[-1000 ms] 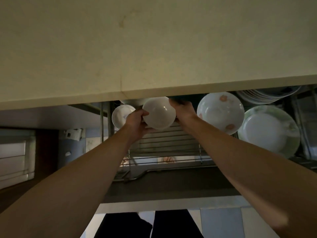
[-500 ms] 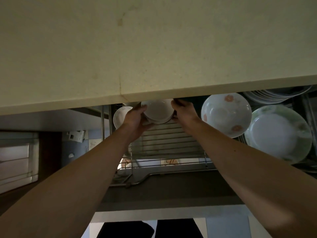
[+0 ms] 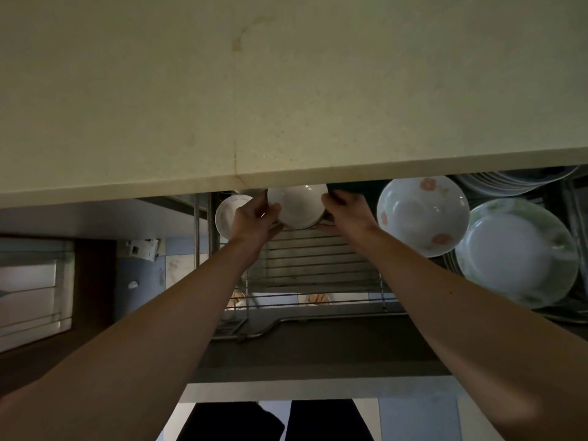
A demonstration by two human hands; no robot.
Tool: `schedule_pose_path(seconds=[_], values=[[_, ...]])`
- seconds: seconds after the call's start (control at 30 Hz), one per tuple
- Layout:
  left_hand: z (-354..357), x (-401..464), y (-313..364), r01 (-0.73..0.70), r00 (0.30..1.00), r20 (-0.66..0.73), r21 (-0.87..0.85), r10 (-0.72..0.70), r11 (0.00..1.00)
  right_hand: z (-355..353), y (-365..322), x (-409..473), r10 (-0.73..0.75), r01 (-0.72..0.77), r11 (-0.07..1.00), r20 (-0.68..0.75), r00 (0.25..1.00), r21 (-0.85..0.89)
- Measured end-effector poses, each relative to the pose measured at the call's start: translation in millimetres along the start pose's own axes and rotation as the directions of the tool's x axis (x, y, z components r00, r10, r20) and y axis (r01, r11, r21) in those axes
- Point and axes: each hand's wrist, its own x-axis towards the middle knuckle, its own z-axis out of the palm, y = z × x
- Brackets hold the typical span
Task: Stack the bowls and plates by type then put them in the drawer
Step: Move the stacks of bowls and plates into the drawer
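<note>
A small white bowl point(image 3: 299, 205) is held between both hands, just under the countertop's front edge and above the wire rack point(image 3: 318, 265) of the pulled-out drawer. My left hand point(image 3: 254, 218) grips its left rim and my right hand point(image 3: 345, 211) its right side. Whether more bowls sit beneath it I cannot tell. Another small white bowl point(image 3: 227, 211) stands behind my left hand. A deep floral bowl point(image 3: 423, 214) and a green-rimmed plate point(image 3: 515, 253) stand in the drawer to the right.
The pale countertop point(image 3: 286, 90) fills the upper half and hides the drawer's back. A stack of plates point(image 3: 515, 179) lies at the far right under its edge. The drawer's dark front panel point(image 3: 318, 348) crosses below my arms. My legs show at the bottom.
Both hands carried the white bowl a little farther back toward the countertop edge, and it now tilts with its inside toward me. The view has shifted slightly.
</note>
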Motion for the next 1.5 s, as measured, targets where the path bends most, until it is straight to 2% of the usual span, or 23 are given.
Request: schedule_pose_path(seconds=[0.13, 0.33, 0.57, 0.63, 0.77, 0.87, 0.97, 1.07, 1.27, 1.37, 1.5], values=[[0, 4, -3, -0.087, 0.996, -0.029, 0.085, 0.090, 0.993, 2, 5, -2, -0.047, 0.045, 0.996, -0.023, 0.999, -0.073], [-5, 2, 4, -0.076, 0.997, -0.013, 0.137, 0.078, 0.988, 0, -2, -4, 0.002, -0.006, 0.993, -0.029, 1.000, -0.120], [-29, -37, 38, -0.070, 0.998, 0.009, 0.218, 0.070, 0.973, 3, -23, -39, -0.030, -0.016, 0.887, -0.091, 0.995, -0.462], [-41, -56, 51, -0.057, 0.998, 0.007, 0.248, 0.057, 0.967, 8, -33, -59, -0.042, 0.014, 0.873, -0.048, 0.998, -0.488], [-73, -102, 82, -0.075, 0.996, 0.060, 0.278, 0.060, 0.958, 31, -60, -102, -0.042, 0.051, 0.906, 0.030, 0.999, -0.421], [-104, -137, 113, -0.149, 0.989, 0.054, 0.231, 0.140, 0.961, 60, -88, -128, -0.064, 0.120, 0.905, 0.148, 0.987, -0.408], [-146, -165, 148, -0.249, 0.967, -0.008, 0.177, 0.255, 0.952, 100, -129, -148, -0.117, 0.222, 0.892, 0.274, 0.954, -0.394], [-201, -184, 184, -0.358, 0.918, -0.132, 0.129, 0.374, 0.925, 151, -176, -159, -0.226, 0.362, 0.864, 0.374, 0.899, -0.349], [-317, -194, 247, -0.515, 0.762, -0.417, 0.076, 0.496, 0.854, 271, -257, -161, -0.355, 0.497, 0.832, 0.451, 0.819, -0.248], [-378, -187, 273, -0.563, 0.669, -0.533, 0.092, 0.519, 0.821, 338, -284, -155, -0.390, 0.510, 0.837, 0.440, 0.809, -0.197], [-460, -165, 302, -0.575, 0.503, -0.703, 0.161, 0.502, 0.802, 428, -306, -142, -0.377, 0.468, 0.873, 0.415, 0.828, -0.140]])
